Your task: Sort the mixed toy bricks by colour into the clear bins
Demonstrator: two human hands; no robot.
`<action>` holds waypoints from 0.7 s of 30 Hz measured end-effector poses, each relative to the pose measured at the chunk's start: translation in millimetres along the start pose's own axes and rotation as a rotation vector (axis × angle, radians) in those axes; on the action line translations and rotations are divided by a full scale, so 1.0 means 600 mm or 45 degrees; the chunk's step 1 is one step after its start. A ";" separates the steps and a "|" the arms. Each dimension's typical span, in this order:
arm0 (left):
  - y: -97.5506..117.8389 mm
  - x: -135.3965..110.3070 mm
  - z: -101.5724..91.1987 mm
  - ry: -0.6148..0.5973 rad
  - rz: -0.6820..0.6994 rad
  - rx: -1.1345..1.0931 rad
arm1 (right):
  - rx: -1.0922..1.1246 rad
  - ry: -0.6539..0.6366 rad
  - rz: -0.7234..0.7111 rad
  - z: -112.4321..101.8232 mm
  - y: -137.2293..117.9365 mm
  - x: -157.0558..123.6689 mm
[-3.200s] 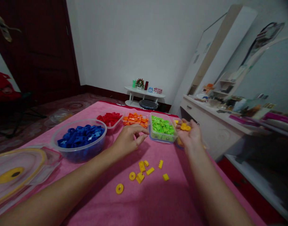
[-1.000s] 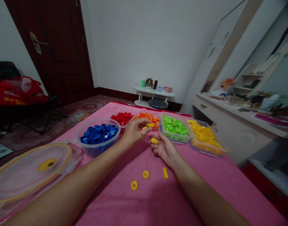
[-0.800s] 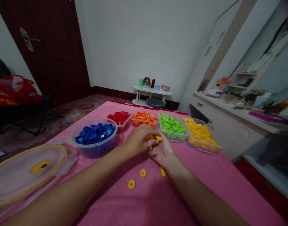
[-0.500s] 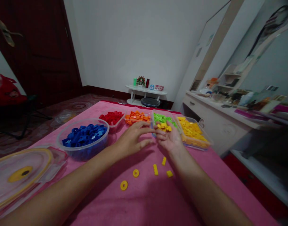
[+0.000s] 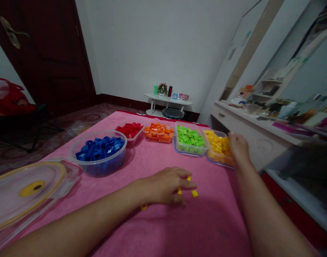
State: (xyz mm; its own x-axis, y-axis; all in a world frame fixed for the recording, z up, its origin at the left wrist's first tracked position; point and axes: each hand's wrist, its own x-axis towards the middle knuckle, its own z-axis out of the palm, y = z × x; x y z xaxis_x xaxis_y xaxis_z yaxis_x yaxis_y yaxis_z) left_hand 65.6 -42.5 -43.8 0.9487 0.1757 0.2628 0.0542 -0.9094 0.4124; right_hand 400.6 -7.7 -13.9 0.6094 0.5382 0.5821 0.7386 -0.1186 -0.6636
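Lying on the pink cloth (image 5: 206, 221), below and right of the frame's centre, are several loose yellow bricks (image 5: 194, 193), partly covered by the person's left hand (image 5: 165, 185). The left hand is palm down with its fingers spread and bent over the bricks; whether the fingertips touch any of them cannot be determined. A rounded yellow piece (image 5: 143, 207) shows at the lower edge of the left wrist, mostly hidden.

The right hand (image 5: 238, 146), right of centre, is at the right side of the yellow-brick box (image 5: 219, 159), its back to the camera. Its fingers are largely concealed; whether they are closed, or hold anything, cannot be told.

Left of that box, just beside it, stands the green-brick box (image 5: 191, 148), with a blue edge visible at its base. Further left are the orange-brick box (image 5: 159, 139) and the red-brick box (image 5: 136, 140). A round bowl (image 5: 101, 168) of blue bricks is left of centre, nearer the camera. Clear lids (image 5: 45, 178), one with a yellow rim, lie at the lower left.

Beyond the cloth, a low white shelf (image 5: 168, 100) bears small items at upper centre. A dark door (image 5: 45, 50) occupies the upper left; a cluttered dresser (image 5: 249, 128) stands at the right.
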 end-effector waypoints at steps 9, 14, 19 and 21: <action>-0.013 -0.012 -0.009 -0.052 -0.219 0.143 | 0.043 -1.184 -0.451 -0.009 -0.162 -0.089; -0.020 -0.022 -0.056 -0.055 -0.475 -0.011 | -0.327 -1.950 -0.084 0.008 -0.192 -0.179; -0.008 -0.039 -0.105 -0.315 -0.637 -0.113 | -0.250 -2.025 -0.145 0.017 -0.187 -0.188; 0.004 -0.053 -0.109 -0.416 -0.588 -0.084 | -0.192 -2.041 -0.126 0.004 -0.189 -0.175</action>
State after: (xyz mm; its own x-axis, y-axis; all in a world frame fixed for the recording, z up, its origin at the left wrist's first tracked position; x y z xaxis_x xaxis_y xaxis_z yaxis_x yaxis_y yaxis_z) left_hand 15.3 -25.5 6.1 0.8789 0.4140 -0.2370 0.4765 -0.7387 0.4766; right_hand 251.9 -48.7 -1.1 -0.2818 0.8115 -0.5119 0.8340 -0.0566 -0.5489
